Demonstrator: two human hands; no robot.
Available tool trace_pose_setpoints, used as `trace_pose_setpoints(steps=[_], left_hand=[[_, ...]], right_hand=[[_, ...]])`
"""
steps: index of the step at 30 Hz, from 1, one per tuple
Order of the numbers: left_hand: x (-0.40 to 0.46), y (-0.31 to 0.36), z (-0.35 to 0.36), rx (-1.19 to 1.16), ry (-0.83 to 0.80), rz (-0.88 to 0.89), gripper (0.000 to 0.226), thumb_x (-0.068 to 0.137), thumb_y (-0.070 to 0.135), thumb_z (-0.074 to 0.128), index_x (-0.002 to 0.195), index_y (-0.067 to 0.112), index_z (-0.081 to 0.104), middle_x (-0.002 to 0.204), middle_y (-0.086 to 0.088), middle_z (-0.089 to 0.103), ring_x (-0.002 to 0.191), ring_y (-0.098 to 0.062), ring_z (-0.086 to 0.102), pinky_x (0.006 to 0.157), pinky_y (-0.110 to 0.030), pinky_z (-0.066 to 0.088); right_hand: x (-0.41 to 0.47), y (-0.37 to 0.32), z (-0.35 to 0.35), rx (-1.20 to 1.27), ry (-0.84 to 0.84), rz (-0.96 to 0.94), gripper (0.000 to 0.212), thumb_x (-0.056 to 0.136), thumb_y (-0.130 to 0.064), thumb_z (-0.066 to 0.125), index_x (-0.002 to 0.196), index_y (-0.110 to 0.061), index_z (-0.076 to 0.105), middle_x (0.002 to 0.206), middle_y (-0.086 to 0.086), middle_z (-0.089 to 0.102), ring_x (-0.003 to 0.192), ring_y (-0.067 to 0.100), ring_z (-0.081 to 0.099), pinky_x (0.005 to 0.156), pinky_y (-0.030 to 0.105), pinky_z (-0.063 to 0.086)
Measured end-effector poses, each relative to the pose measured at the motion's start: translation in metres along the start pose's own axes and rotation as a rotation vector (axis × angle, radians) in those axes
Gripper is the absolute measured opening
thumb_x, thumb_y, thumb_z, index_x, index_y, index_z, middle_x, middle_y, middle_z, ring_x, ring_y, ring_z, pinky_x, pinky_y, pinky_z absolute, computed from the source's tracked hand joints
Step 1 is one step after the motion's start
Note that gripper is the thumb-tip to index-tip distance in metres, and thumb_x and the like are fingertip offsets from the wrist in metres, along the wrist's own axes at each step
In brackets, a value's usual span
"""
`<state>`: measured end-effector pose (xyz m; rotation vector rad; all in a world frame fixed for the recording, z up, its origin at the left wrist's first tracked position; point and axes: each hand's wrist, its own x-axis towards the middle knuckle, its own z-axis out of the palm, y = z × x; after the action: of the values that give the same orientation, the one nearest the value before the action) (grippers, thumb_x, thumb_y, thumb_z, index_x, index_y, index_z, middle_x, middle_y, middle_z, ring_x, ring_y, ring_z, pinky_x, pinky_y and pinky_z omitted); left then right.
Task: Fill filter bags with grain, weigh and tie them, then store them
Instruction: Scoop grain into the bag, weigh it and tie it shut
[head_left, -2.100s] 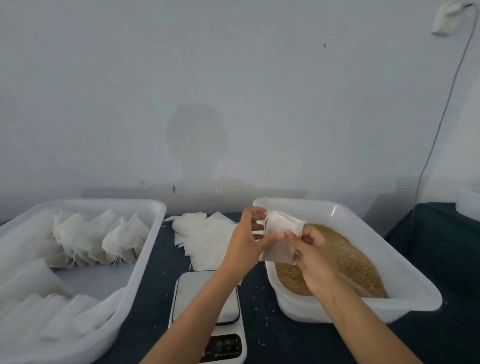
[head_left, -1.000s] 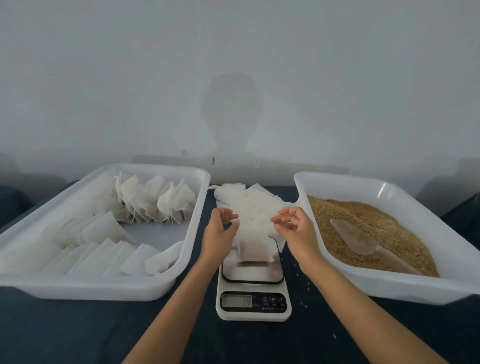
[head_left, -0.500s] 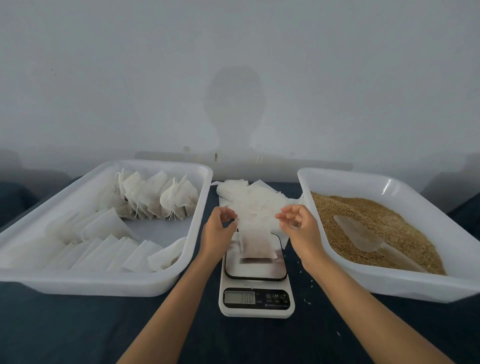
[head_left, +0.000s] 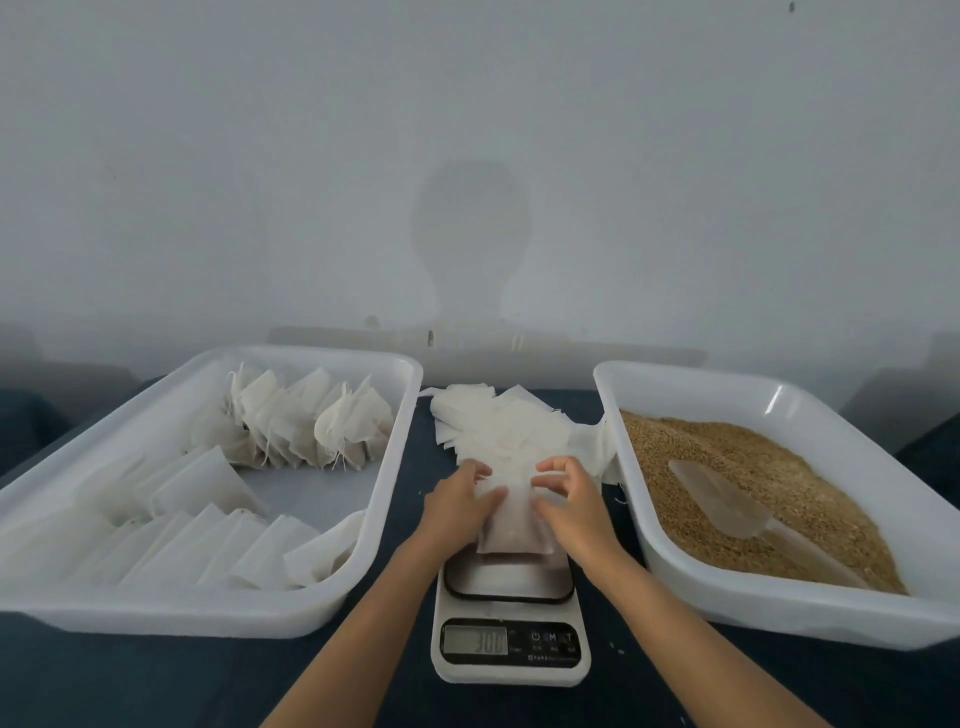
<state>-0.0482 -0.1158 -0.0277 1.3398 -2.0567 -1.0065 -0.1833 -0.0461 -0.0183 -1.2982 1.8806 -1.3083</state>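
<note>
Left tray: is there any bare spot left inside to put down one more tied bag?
Yes: bare floor shows in the left tray, between the tied bags at the back and the bag row in front. It is crowded around the scale, where both hands handle the filled bag.
</note>
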Motion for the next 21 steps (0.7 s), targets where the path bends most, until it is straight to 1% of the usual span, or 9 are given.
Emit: trace_pose_setpoints(steps=[2, 4, 6, 9, 11, 14, 17, 19, 21], left_hand=[[-0.001, 0.003, 0.001, 0.017, 0.017, 0.028, 0.025, 0.092, 0.036, 0.056, 0.114, 0.024, 0.054, 0.12, 0.006, 0.058, 0.113, -0.015, 0.052, 0.097, -0.031, 0.039], [-0.003, 0.006, -0.001, 0.022, 0.041, 0.054, 0.016, 0.09, 0.035, 0.058, 0.106, 0.03, 0.056, 0.108, 0.009, 0.059, 0.103, -0.012, 0.054, 0.086, -0.025, 0.041], [-0.005, 0.009, -0.003, -0.005, 0.053, 0.085, 0.009, 0.09, 0.031, 0.06, 0.098, 0.033, 0.056, 0.103, 0.008, 0.06, 0.097, -0.009, 0.054, 0.076, -0.019, 0.041], [-0.009, 0.017, -0.008, -0.045, 0.066, 0.135, 0.01, 0.09, 0.025, 0.06, 0.092, 0.035, 0.058, 0.093, 0.008, 0.062, 0.087, -0.004, 0.056, 0.068, -0.014, 0.042], [-0.011, 0.023, -0.01, -0.007, 0.078, 0.173, 0.012, 0.09, 0.023, 0.059, 0.088, 0.035, 0.059, 0.09, 0.012, 0.06, 0.085, -0.002, 0.056, 0.063, -0.011, 0.038], [-0.015, 0.032, -0.013, -0.016, 0.115, 0.224, 0.016, 0.09, 0.02, 0.058, 0.083, 0.034, 0.058, 0.088, 0.015, 0.058, 0.083, -0.002, 0.054, 0.063, -0.013, 0.036], [-0.02, 0.042, -0.017, -0.099, 0.146, 0.271, 0.016, 0.09, 0.016, 0.059, 0.086, 0.032, 0.059, 0.083, 0.012, 0.058, 0.074, -0.002, 0.053, 0.062, -0.012, 0.037], [-0.023, 0.049, -0.019, -0.134, 0.158, 0.314, 0.017, 0.09, 0.015, 0.059, 0.087, 0.032, 0.059, 0.081, 0.013, 0.059, 0.069, -0.001, 0.054, 0.06, -0.008, 0.037], [-0.027, 0.058, -0.022, -0.153, 0.17, 0.361, 0.022, 0.09, 0.014, 0.059, 0.081, 0.034, 0.059, 0.078, 0.015, 0.061, 0.068, 0.001, 0.055, 0.06, -0.006, 0.038]], right_hand=[[0.001, 0.003, 0.003, -0.03, 0.0, -0.007, 0.032, 0.087, -0.002, 0.059, 0.106, -0.026, 0.047, 0.107, -0.007, 0.058, 0.093, 0.0, 0.053, 0.066, 0.006, 0.037], [0.001, 0.004, 0.004, -0.05, 0.001, -0.011, 0.033, 0.088, -0.003, 0.059, 0.108, -0.026, 0.046, 0.108, -0.008, 0.055, 0.096, 0.001, 0.051, 0.066, 0.005, 0.036], [0.001, 0.004, 0.005, -0.054, 0.0, -0.002, 0.033, 0.088, -0.004, 0.06, 0.109, -0.026, 0.046, 0.108, -0.008, 0.054, 0.098, 0.002, 0.05, 0.065, 0.006, 0.036], [0.001, 0.002, 0.005, -0.043, 0.015, 0.003, 0.033, 0.087, -0.007, 0.062, 0.111, -0.024, 0.046, 0.108, -0.008, 0.054, 0.1, 0.003, 0.051, 0.066, 0.005, 0.036], [-0.001, -0.001, 0.004, -0.033, 0.017, 0.0, 0.035, 0.086, -0.011, 0.065, 0.111, -0.025, 0.045, 0.108, -0.008, 0.053, 0.098, 0.002, 0.05, 0.065, 0.004, 0.036], [-0.006, -0.005, 0.001, 0.023, 0.002, 0.0, 0.044, 0.083, -0.02, 0.07, 0.114, -0.029, 0.04, 0.104, -0.011, 0.052, 0.093, -0.003, 0.05, 0.066, 0.005, 0.037], [-0.013, -0.012, -0.005, 0.1, -0.029, 0.0, 0.054, 0.08, -0.027, 0.074, 0.119, -0.027, 0.038, 0.101, -0.017, 0.047, 0.089, -0.008, 0.048, 0.065, 0.006, 0.038], [-0.018, -0.018, -0.009, 0.17, -0.038, -0.005, 0.056, 0.077, -0.025, 0.076, 0.12, -0.024, 0.039, 0.102, -0.016, 0.051, 0.087, -0.007, 0.052, 0.066, 0.007, 0.043], [-0.022, -0.024, -0.014, 0.279, -0.046, -0.002, 0.056, 0.075, -0.014, 0.078, 0.117, -0.02, 0.042, 0.101, -0.004, 0.059, 0.082, -0.001, 0.059, 0.064, 0.011, 0.048]])
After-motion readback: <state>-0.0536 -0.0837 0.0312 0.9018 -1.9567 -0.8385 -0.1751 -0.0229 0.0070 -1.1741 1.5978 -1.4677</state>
